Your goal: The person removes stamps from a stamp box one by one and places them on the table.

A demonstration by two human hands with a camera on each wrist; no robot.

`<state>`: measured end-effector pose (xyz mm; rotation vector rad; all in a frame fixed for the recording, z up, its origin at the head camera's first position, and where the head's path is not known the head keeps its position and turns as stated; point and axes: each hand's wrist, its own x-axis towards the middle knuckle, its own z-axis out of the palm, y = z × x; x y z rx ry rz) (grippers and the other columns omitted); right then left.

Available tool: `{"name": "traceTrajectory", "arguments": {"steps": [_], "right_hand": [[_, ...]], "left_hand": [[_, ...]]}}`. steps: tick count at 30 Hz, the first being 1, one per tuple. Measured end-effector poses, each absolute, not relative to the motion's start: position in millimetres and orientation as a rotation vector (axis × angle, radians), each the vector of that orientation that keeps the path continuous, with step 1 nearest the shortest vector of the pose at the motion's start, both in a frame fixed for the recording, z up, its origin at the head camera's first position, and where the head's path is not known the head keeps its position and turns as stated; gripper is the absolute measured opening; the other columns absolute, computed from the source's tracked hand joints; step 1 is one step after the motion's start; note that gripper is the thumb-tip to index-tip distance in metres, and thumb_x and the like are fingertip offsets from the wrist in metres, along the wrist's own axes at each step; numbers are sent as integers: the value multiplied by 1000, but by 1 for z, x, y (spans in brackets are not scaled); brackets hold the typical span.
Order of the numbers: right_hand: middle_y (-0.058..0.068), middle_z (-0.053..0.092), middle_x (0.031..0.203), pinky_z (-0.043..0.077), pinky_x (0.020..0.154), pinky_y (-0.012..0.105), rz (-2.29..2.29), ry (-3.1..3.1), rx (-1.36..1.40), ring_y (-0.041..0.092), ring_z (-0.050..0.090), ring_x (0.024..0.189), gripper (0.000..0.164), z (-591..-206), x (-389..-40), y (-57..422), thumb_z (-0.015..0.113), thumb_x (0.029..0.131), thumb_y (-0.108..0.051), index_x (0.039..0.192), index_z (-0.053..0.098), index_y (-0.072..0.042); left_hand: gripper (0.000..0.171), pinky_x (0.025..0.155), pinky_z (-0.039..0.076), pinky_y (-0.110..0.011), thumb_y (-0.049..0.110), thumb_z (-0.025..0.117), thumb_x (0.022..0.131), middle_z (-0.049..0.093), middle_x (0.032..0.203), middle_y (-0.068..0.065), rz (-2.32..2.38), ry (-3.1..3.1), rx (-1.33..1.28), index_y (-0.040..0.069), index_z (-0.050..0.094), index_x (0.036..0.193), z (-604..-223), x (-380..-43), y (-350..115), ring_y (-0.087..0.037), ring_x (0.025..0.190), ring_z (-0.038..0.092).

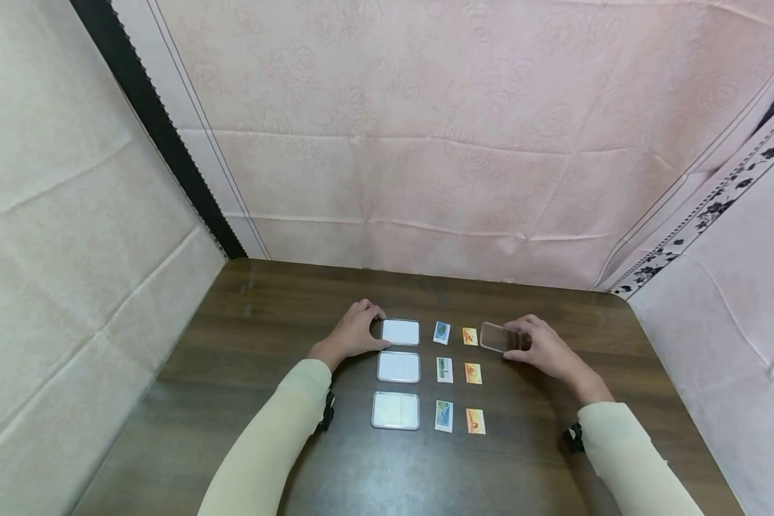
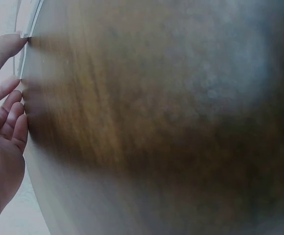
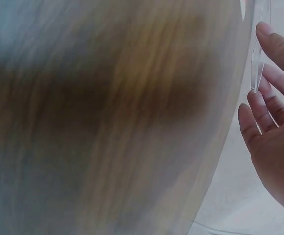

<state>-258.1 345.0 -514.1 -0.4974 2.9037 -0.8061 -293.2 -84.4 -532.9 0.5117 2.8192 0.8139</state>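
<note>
My left hand (image 1: pixel 353 332) grips the left end of the farthest shallow white case (image 1: pixel 400 332), thumb at its near corner and index finger at its far corner. That case's edge (image 2: pixel 21 58) shows in the left wrist view beside the thumb. Over on the right, my right hand (image 1: pixel 542 345) holds a clear plastic lid (image 1: pixel 493 337) between thumb and fingers. The lid's edge (image 3: pixel 255 73) appears thin and tilted in the right wrist view. A small blue picture card (image 1: pixel 441 332) and an orange one (image 1: pixel 469 336) lie between the hands.
Two more white cases (image 1: pixel 398 367) line up nearer to me. Beside them lie more blue-green cards (image 1: pixel 444 370) and orange cards (image 1: pixel 474 373) in columns. Pale cloth (image 1: pixel 387 179) hangs around the brown wooden table (image 1: pixel 232 416).
</note>
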Motion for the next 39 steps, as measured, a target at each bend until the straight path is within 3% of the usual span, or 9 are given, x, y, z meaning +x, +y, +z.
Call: {"name": "traceTrajectory", "arguments": {"steps": [10,25,39], "right_hand": [[11,56,129,49,91,52,-885,2887,-502,30,56,109,60,-505,-258,322,88,82,-32,133,64,-13],[8,56,133,47,103,58,-892,2793,-555,31,51,121,60,-492,-273,271,87,85,-31,136,63,-12],[10,55,136,48,104,53,-800,2769,-676,30,48,123,56,-489,-296,232,86,85,-27,135,65,-10]], "left_hand": [[60,106,47,-42,45,85,84,53,132,-5,828,2813,518,14,64,130,-534,-293,-85,-23,121,47],[60,106,47,-43,46,85,83,53,133,-5,827,2812,511,14,63,130,-538,-293,-86,-23,122,47],[61,107,46,-43,45,85,84,53,134,-6,819,2815,528,14,63,131,-534,-294,-84,-24,123,47]]}}
